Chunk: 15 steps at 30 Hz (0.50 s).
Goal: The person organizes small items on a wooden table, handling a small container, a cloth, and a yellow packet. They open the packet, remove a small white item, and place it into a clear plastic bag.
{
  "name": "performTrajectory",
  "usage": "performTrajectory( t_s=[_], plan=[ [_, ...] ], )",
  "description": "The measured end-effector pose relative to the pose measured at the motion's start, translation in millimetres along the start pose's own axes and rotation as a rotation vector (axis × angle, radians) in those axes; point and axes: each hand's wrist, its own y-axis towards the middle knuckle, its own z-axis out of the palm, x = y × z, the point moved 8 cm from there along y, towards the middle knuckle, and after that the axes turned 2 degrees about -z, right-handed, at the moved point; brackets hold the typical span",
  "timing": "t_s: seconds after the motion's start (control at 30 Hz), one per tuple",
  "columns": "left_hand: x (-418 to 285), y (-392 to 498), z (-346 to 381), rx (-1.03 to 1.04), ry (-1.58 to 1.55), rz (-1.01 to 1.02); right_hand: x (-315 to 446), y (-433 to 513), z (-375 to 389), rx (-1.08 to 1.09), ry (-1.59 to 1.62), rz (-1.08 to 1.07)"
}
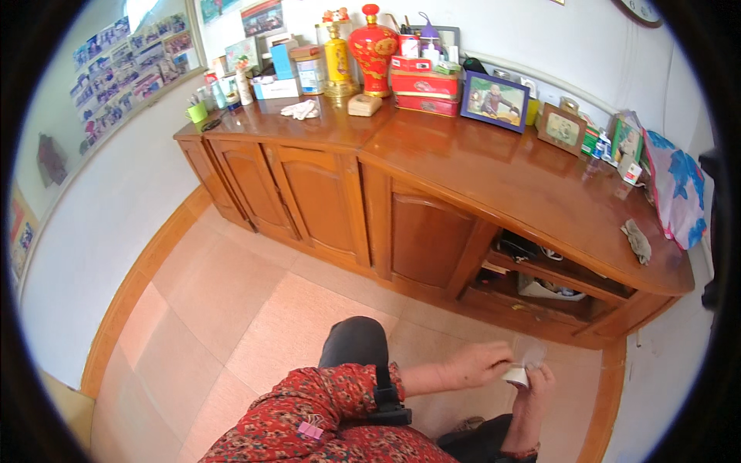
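Observation:
My left hand [485, 364] reaches across from the left, its fingers bent close to a small white object [515, 375]; whether they grip anything is too small to tell. My right hand [537, 385] holds that white object from the right, thumb and fingers around it. It looks like a small roll or container. A clear, thin plastic piece [531, 352] stands up just above it, touching or very near the fingers of my right hand. Both hands are in front of my body, low over the tiled floor.
A long wooden cabinet [324, 202] runs ahead, with an open shelf section [538, 278] at the right. On its top are a red vase [373, 52], red boxes [425, 87], framed photos [495, 101], a white cloth [301, 109] and a grey cloth [637, 240].

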Motion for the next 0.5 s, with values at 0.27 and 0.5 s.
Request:
performTrajectory(
  t_s=[0.27,0.5],
  plan=[
    [32.7,-12.3,-4.0,0.036,-0.351,-0.491,1.4,-9.9,14.1,0.158,-0.199,-0.015],
    [45.2,-16.6,12.7,0.258,-0.762,-0.719,0.7,-8.6,8.3,0.253,-0.273,-0.017]
  ],
)
